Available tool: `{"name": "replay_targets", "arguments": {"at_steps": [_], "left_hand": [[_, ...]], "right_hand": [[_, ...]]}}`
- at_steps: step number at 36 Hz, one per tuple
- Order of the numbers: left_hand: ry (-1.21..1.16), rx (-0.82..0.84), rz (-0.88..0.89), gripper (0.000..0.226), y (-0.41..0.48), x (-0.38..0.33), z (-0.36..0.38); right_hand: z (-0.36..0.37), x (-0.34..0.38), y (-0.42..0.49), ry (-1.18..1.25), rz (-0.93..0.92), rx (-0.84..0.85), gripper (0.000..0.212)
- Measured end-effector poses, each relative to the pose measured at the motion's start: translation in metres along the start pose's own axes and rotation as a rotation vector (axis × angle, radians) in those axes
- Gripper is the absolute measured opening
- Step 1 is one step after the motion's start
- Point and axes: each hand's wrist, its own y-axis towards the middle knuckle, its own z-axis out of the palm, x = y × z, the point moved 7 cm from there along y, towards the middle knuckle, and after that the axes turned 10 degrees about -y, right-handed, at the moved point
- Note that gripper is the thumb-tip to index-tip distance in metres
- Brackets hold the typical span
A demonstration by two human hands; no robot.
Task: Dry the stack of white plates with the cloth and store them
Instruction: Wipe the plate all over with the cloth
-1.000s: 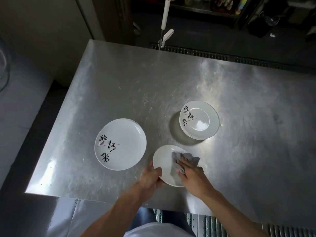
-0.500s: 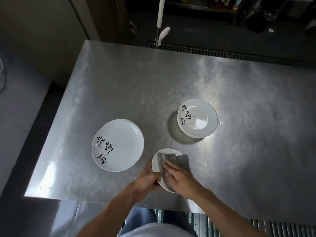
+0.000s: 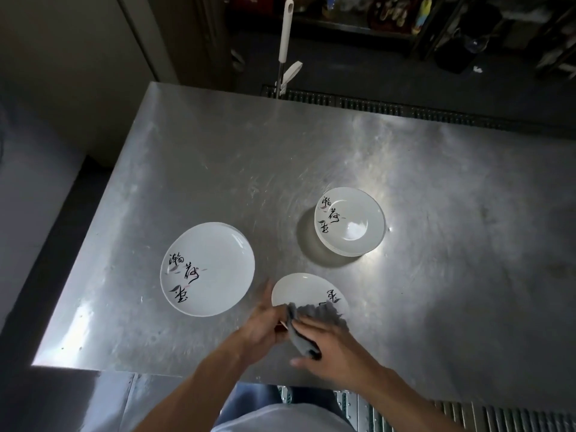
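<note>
The near half of the plate [image 3: 304, 289] is hidden under the grey cloth [image 3: 321, 311] and both hands. The blurred left hand [image 3: 265, 325] grips its left rim, fingertips out of sight. The right hand [image 3: 335, 346] presses the cloth onto it, fingers laid together, thumb apart. The plate sits at the near edge of the steel table [image 3: 218, 166]. Beyond stand a wide stack [image 3: 218, 260] to the left and a smaller stack [image 3: 358, 213] to the right. All bear black brush characters; the cloth partly covers the plate's
</note>
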Motion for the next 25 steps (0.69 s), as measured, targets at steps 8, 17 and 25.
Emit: {"name": "replay_targets", "arguments": {"at_steps": [8, 17, 25], "left_hand": [[0.148, -0.033, 0.051, 0.028, -0.005, -0.015, 0.01], [0.772, 0.023, 0.439, 0.021, -0.018, -0.053, 0.014], [0.585, 0.071, 0.375, 0.034, -0.016, -0.024, 0.003]], "right_hand": [[-0.051, -0.01, 0.022, 0.059, 0.013, -0.157, 0.044], [-0.106, -0.048, 0.049, 0.622, 0.245, -0.054, 0.033], [-0.112, -0.092, 0.029, 0.781, 0.523, -0.379, 0.015]]}}
